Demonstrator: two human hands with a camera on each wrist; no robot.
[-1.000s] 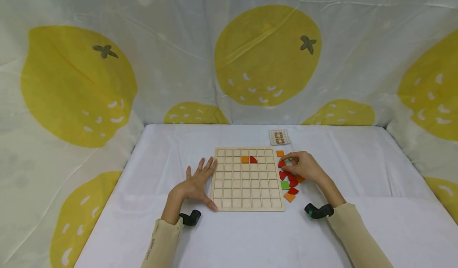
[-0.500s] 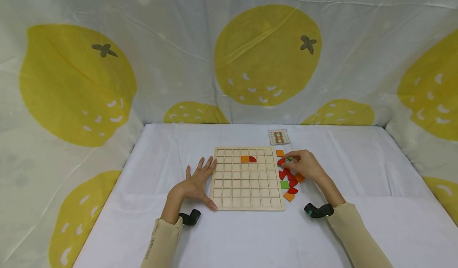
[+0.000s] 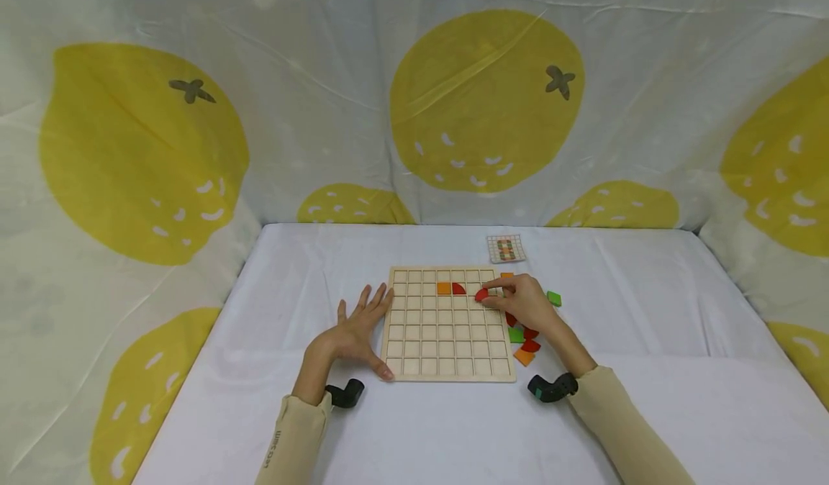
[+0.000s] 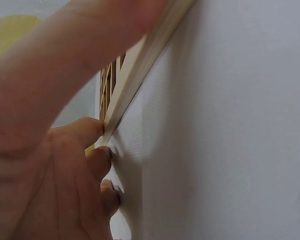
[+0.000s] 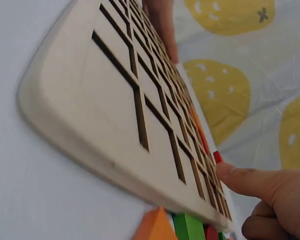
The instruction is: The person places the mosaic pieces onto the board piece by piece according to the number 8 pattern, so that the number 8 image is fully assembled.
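Observation:
A wooden grid board (image 3: 427,334) lies on the white cloth, with an orange square tile (image 3: 443,288) and a red quarter-circle tile (image 3: 458,289) in cells of its second row. My left hand (image 3: 346,337) spreads along the board's left side, thumb at the near corner and fingertips against the edge. In the left wrist view the board's side (image 4: 140,65) shows behind the thumb. My right hand (image 3: 527,304) pinches another red quarter-circle tile (image 3: 481,295) between thumb and finger over the board's upper right cells. Only a sliver of that red tile (image 5: 218,157) shows in the right wrist view.
Beside the board's right edge lie several loose tiles, among them a green one (image 3: 516,334), an orange one (image 3: 524,357) and a red one (image 3: 531,345). Farther right is a green tile (image 3: 553,298). A small printed pattern card (image 3: 506,248) lies behind the board.
My right hand has moved left from the loose tiles to over the board, carrying a red quarter-circle tile. A green tile now shows farther right. The left hand stays at the board's edge.

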